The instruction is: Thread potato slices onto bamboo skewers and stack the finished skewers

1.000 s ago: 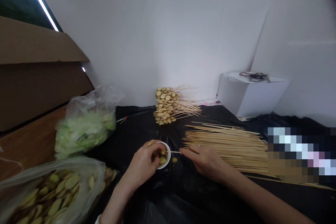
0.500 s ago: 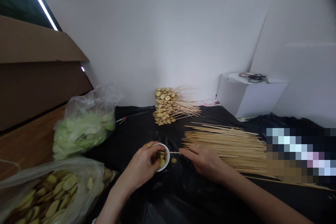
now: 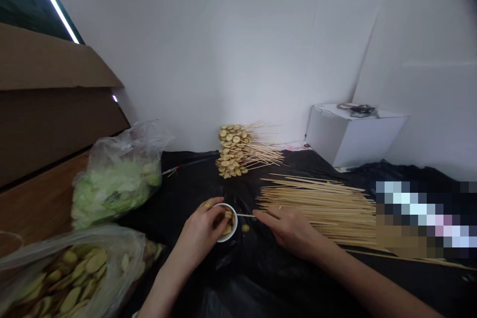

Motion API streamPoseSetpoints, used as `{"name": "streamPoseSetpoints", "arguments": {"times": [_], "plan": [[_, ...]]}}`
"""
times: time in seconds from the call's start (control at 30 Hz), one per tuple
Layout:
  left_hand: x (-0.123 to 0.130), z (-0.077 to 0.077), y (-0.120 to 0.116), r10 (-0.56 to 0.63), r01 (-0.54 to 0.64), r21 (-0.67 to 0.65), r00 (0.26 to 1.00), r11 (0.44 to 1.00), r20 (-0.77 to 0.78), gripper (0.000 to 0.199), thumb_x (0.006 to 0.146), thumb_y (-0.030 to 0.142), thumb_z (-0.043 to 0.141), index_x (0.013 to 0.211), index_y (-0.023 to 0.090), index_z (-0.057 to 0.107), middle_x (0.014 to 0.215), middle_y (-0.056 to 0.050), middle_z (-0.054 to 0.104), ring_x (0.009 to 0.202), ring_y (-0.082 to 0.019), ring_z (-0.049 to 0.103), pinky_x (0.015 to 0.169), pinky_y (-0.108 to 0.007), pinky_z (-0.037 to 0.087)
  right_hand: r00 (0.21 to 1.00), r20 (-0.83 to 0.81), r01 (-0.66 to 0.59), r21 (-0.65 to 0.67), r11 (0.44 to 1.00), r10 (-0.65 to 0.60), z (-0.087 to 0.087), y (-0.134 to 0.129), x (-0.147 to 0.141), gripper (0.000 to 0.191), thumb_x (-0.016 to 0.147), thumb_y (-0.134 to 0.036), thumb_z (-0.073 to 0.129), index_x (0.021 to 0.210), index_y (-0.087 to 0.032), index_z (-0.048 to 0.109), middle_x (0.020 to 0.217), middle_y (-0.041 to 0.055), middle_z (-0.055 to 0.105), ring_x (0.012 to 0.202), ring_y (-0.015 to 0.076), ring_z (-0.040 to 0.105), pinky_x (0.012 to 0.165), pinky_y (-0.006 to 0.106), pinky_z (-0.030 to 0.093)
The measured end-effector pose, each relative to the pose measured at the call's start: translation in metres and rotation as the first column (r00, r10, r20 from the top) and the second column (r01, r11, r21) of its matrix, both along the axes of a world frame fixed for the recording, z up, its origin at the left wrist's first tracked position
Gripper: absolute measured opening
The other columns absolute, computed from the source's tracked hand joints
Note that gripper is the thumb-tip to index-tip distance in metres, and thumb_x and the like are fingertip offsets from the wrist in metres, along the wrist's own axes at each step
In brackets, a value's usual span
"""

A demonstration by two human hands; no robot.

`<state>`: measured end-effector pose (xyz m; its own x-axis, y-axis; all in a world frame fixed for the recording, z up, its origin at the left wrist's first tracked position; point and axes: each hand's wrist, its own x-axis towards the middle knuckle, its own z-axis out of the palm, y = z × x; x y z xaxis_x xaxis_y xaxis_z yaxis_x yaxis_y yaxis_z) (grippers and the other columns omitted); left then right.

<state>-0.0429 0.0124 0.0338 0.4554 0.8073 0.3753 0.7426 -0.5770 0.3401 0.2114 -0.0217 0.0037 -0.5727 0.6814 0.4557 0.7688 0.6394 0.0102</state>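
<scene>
My left hand (image 3: 204, 223) reaches over the rim of a small white bowl (image 3: 234, 228), thumb and fingers pinched on a potato slice (image 3: 227, 214). More slices lie in the bowl, partly hidden by that hand. Between its fingertips my right hand (image 3: 288, 228) holds a thin wooden skewer (image 3: 245, 215), which points left to the bowl's edge; whether its tip pierces the slice I cannot make out. One loose slice (image 3: 245, 228) rests on the black sheet, right of the bowl. Under and beyond my right hand lies a broad spread of bare skewers (image 3: 328, 203).
Skewered potato slices (image 3: 233, 151) are piled against the wall. At the left stand a clear bag of pale green vegetable (image 3: 115, 189) and an open bag of potato slices (image 3: 74, 278). A white box (image 3: 354, 134) stands back right, a cardboard box (image 3: 55, 69) far left.
The left fingers have shifted slightly within the bowl, and a pinched slice now shows near the skewer's tip. The right hand has barely moved. The whole view has drifted slightly.
</scene>
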Motion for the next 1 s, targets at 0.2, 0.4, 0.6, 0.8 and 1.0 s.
{"name": "streamPoseSetpoints", "arguments": {"times": [0.2, 0.4, 0.6, 0.8, 1.0], "plan": [[0.003, 0.007, 0.000, 0.122, -0.150, 0.093, 0.960, 0.984, 0.252, 0.015, 0.081, 0.032, 0.057, 0.077, 0.020, 0.063, 0.117, -0.010, 0.065, 0.105, -0.025, 0.061, 0.093, -0.040, 0.046, 0.999, -0.005, 0.041, 0.025, 0.999, -0.041, 0.001, 0.001, 0.001, 0.043, 0.084, -0.008, 0.052, 0.125, -0.020, 0.054, 0.088, 0.0032, 0.064, 0.069, 0.0154, 0.058, 0.056, 0.027, 0.034], [0.003, 0.014, -0.004, 0.223, -0.249, -0.050, 0.736, 0.967, 0.639, 0.014, 0.078, 0.033, 0.062, 0.077, 0.019, 0.061, 0.115, -0.009, 0.064, 0.101, -0.025, 0.061, 0.088, -0.039, 0.047, 0.999, -0.014, 0.053, 0.054, 0.997, -0.052, -0.001, 0.001, 0.001, 0.045, 0.082, -0.005, 0.050, 0.124, -0.019, 0.055, 0.087, 0.0033, 0.065, 0.068, 0.0156, 0.059, 0.055, 0.026, 0.035], [0.022, 0.020, -0.020, 0.420, 0.389, -0.504, 0.285, 0.771, 0.862, 0.020, 0.074, 0.029, 0.066, 0.085, 0.017, 0.055, 0.087, -0.007, 0.070, 0.073, -0.019, 0.067, 0.055, -0.024, 0.051, 0.996, -0.048, 0.074, 0.058, 0.996, -0.071, 0.001, 0.003, 0.005, 0.047, 0.079, -0.004, 0.048, 0.123, -0.018, 0.057, 0.089, 0.0053, 0.066, 0.068, 0.0165, 0.061, 0.056, 0.026, 0.039], [0.044, 0.004, -0.032, 0.701, 0.773, -0.585, 0.276, 0.244, 0.658, 0.017, 0.074, 0.021, 0.063, 0.089, 0.015, 0.056, 0.078, -0.009, 0.068, 0.058, -0.012, 0.063, 0.046, -0.015, 0.046, 0.992, -0.051, 0.117, 0.038, 0.992, -0.115, 0.002, 0.006, 0.010, 0.049, 0.079, -0.003, 0.045, 0.124, -0.015, 0.057, 0.096, 0.0090, 0.068, 0.075, 0.0184, 0.063, 0.064, 0.027, 0.046], [0.047, -0.011, -0.029, 0.784, 0.804, -0.587, 0.305, 0.092, 0.541, 0.011, 0.080, 0.017, 0.058, 0.088, 0.009, 0.059, 0.066, -0.004, 0.058, 0.046, -0.005, 0.051, 0.035, -0.008, 0.032, 0.990, -0.085, 0.109, -0.006, 0.994, -0.109, 0.002, 0.007, 0.012, 0.047, 0.080, -0.004, 0.045, 0.125, -0.015, 0.057, 0.098, 0.0102, 0.068, 0.080, 0.0200, 0.064, 0.068, 0.029, 0.049]]}}
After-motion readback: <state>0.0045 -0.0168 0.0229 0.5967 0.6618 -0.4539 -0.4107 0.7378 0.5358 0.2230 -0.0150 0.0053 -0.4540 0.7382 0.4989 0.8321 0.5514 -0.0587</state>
